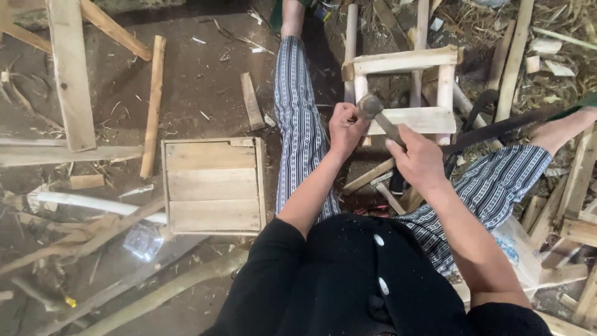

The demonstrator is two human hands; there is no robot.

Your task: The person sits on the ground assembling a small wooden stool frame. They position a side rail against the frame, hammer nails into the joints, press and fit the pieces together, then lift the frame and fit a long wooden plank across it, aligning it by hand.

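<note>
I sit on the ground with a small wooden frame (407, 62) of pale slats between my legs. My right hand (420, 160) grips the handle of a hammer (373, 111), whose dark head is close to the frame's lower slat (423, 120). My left hand (346, 127) is closed in a fist right beside the hammer head, at the left end of that slat. Whether it pinches a nail I cannot tell. My striped trouser legs lie on either side of the frame.
A square wooden panel of planks (212, 185) lies on the dirt at my left. Loose slats (153, 106) and a wide board (69, 71) are scattered further left. A dark saw-like tool (497, 127) lies at the right, among sticks and straw.
</note>
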